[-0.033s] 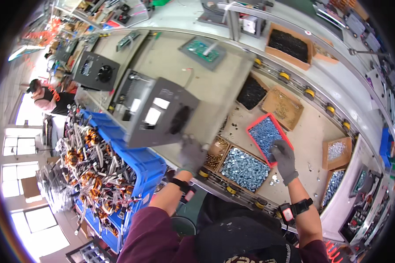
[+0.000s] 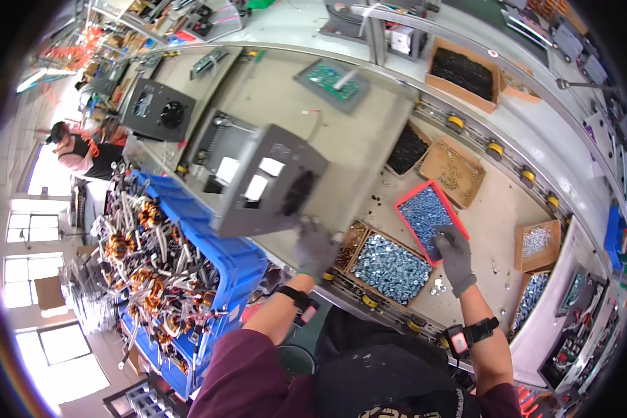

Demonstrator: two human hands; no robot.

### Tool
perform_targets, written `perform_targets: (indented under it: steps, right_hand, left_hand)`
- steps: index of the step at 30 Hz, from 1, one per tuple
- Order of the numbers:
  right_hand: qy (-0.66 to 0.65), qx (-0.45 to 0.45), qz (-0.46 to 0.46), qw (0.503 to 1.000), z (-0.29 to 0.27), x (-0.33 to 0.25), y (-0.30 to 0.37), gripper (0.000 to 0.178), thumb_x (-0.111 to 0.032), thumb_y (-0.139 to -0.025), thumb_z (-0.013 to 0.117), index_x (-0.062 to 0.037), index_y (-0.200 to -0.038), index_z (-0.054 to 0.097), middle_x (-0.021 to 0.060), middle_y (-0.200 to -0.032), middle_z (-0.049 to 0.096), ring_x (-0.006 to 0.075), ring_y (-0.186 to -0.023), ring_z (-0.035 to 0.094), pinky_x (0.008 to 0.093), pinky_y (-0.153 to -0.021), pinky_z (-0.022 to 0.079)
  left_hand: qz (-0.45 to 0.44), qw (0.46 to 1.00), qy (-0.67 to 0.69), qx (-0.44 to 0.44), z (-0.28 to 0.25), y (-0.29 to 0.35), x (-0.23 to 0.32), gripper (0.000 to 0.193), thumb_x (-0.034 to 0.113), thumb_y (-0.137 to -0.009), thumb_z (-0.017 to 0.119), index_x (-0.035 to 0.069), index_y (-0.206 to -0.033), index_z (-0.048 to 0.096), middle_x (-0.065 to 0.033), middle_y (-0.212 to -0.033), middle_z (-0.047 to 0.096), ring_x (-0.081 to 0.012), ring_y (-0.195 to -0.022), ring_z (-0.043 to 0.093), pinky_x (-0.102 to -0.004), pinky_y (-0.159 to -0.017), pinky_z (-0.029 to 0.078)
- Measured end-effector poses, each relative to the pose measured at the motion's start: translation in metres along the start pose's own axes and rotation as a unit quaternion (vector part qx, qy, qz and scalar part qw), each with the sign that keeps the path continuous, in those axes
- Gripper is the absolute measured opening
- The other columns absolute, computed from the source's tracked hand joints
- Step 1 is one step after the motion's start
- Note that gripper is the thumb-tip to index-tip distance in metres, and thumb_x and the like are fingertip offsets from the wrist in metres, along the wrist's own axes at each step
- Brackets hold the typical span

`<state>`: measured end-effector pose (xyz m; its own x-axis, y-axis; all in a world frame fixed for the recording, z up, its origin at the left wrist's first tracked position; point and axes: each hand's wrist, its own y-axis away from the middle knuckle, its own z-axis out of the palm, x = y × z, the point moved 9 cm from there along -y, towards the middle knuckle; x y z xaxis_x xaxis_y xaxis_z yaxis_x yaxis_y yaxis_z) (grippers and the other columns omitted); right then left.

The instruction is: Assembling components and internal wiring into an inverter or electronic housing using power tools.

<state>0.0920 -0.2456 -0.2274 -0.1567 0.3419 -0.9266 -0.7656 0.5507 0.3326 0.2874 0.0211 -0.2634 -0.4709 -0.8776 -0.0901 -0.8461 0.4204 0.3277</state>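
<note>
My left hand [image 2: 318,247], in a grey glove, rests at the near edge of a flat board [image 2: 366,143], its fingers partly stretched and the thumb apart. Just beyond its fingertips, a dark grey metal panel [image 2: 275,184] with a round black fan area and two bright openings stands upright on the board. My right hand [image 2: 454,259], gloved too, reaches over the near end of a red tray [image 2: 401,209] full of small bluish screws [image 2: 425,212]. Its fingers are bent together at the screws; what they pinch is hidden.
Beside the red tray stand cardboard boxes of shiny metal fasteners [image 2: 390,268], brassy pieces [image 2: 453,174] and black screws [image 2: 405,148]. A blue crate [image 2: 216,251] heaped with wired coils [image 2: 146,272] is at left. A green circuit board [image 2: 332,80] lies on the far side. Another person [image 2: 83,153] is far left.
The board with the metal panel has slid a little to the right, and my left hand has moved right along with it. My right hand stays at the red tray.
</note>
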Motion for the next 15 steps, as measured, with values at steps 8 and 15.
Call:
perform_targets:
  steps: [8, 15]
  right_hand:
    - [0.018, -0.056, 0.142, 0.988, -0.007, 0.048, 0.077, 0.026, -0.026, -0.098, 0.046, -0.0032, -0.107, 0.053, 0.0093, -0.092, 0.065, 0.0125, -0.069, 0.062, 0.0279, -0.06, 0.053]
    - [-0.301, 0.197, 0.248, 0.9, -0.19, 0.207, 0.253, 0.023, -0.028, -0.096, 0.048, -0.0079, -0.107, 0.052, 0.0099, -0.085, 0.063, 0.0147, -0.062, 0.06, 0.0266, -0.052, 0.05]
  left_hand:
    - [0.252, 0.877, 0.408, -0.036, 0.057, 0.136, 0.139, 0.031, 0.032, -0.082, 0.056, 0.014, -0.105, 0.063, -0.0162, -0.116, 0.054, -0.036, -0.107, 0.051, -0.0434, -0.092, 0.044]
    - [0.418, 0.793, 0.163, -0.411, -0.004, 0.188, 0.137, 0.04, 0.037, -0.087, 0.049, 0.011, -0.114, 0.062, -0.0124, -0.117, 0.06, -0.0325, -0.113, 0.052, -0.0409, -0.098, 0.039]
